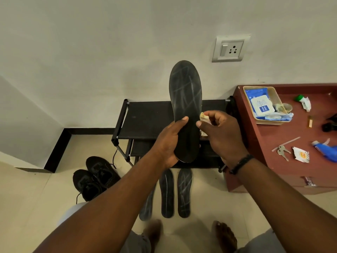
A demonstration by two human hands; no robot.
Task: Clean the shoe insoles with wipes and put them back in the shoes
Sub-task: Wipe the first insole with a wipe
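1. A dark insole [186, 106] is standing nearly upright in front of the wall, heel end down, its face showing pale streaks (damp marks or scuffs, hard to tell which).
2. The left hand [168, 143] is gripping the insole at the heel end, fingers curling behind it and the thumb pressing across the front.
3. The right hand [221, 133] is pinching a crumpled, yellowed wipe [204, 116] and holding it against the insole's right edge, thumb reaching onto the dark face.
4. Three more insoles [166, 193] are lying side by side on the tiled floor just below the hands, the leftmost partly hidden by the left forearm.
5. A pair of black lace-up shoes [95, 177] is sitting on the floor to the left, beside a black shoe rack [145, 119] standing against the wall.
6. A reddish-brown cabinet [284, 141] is standing to the right, carrying a cream tray [273, 95] holding a blue pack of wipes [259, 105], with keys [282, 151] and torn wrappers lying nearby.
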